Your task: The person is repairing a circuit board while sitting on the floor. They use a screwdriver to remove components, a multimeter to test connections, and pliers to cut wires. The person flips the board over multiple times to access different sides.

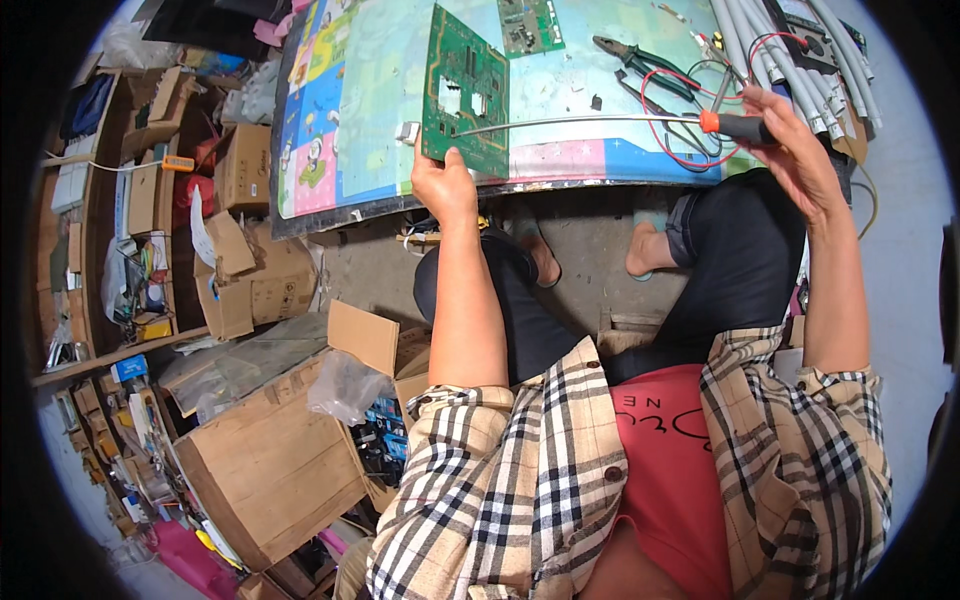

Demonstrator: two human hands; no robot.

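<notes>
My left hand grips the lower edge of a green circuit board, holding it upright above the near edge of the table. Two cut-out openings show in the board's middle. In my right hand is a long screwdriver with a black and orange handle. Its thin shaft reaches left across the table, and its tip meets the board's face at the lower part. A small white connector shows beside the board's left edge, just above my left hand.
On the table mat lie pliers, red and black test leads and another circuit board. Grey-white tubes and a meter sit at the far right. Cardboard boxes and wooden shelves stand on the left.
</notes>
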